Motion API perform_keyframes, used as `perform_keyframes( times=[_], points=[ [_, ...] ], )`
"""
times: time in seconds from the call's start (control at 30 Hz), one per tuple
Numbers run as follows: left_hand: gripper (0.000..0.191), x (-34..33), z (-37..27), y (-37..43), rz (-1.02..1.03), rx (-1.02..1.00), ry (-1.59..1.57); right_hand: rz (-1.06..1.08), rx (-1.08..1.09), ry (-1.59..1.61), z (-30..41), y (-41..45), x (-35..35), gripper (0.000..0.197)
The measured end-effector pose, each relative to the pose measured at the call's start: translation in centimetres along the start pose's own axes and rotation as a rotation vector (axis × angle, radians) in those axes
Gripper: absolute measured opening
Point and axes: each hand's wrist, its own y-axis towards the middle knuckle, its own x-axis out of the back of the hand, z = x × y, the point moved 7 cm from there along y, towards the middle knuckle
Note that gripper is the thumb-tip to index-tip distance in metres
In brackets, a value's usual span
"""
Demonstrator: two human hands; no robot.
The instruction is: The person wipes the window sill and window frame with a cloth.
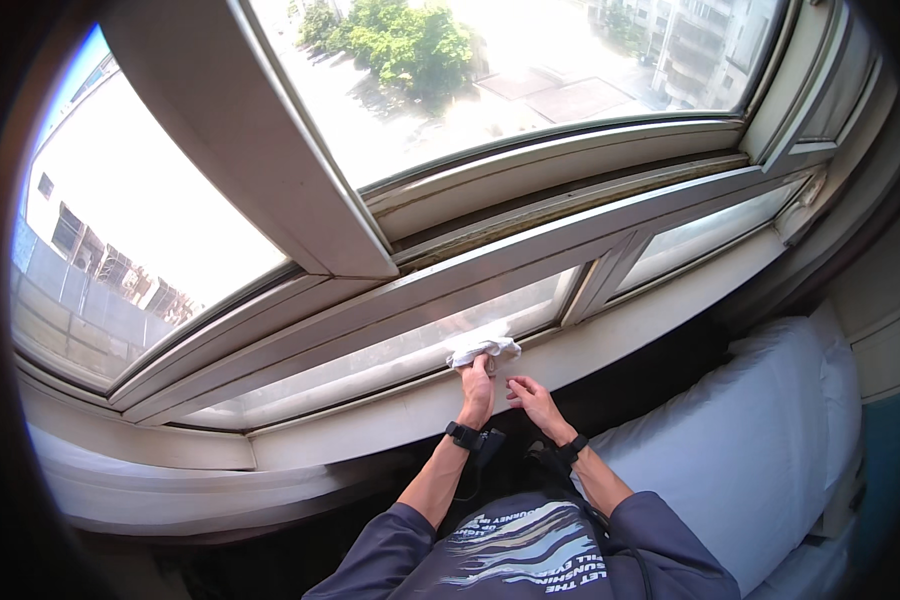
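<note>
My left hand (478, 391) is closed on a crumpled white cloth (487, 349), which lies against the lower window pane (420, 335) just above the sill. To its right, close to the cloth but apart from it, my right hand (532, 403) hangs over the edge of the white windowsill (600, 350) with fingers loosely curled and nothing in them. Both wrists wear black bands. Part of the cloth is hidden by my left fingers.
Above the lower panes runs the sliding window frame (570, 229) with its dirty track. A thick upright frame post (270, 135) stands at left. White bedding (727, 442) lies at right, and white fabric (180, 487) is below the sill at left.
</note>
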Motion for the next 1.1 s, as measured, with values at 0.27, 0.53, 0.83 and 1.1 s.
perform_keyframes(
  times=[0.27, 0.53, 0.83, 1.1],
  points=[
    [0.027, -9.7, 3.2, 0.2, 0.341, 0.104, 0.095, -0.172, 0.233, 0.361, 4.5, 4.1, 7.9, 0.044],
    [0.026, -13.2, -6.4, -4.9, 0.401, -0.207, 0.347, -0.434, 0.715, 0.115, 13.0, 3.2, 4.1, 0.029],
    [0.042, -11.0, -11.4, -7.6, 0.593, -0.318, 0.375, -0.581, 0.928, -0.165, 20.9, -0.8, -0.4, 0.048],
    [0.058, -2.8, -15.9, -9.9, 0.525, -0.444, 0.566, -0.554, 0.813, -0.192, 18.2, -2.4, -10.1, 0.040]
  ],
)
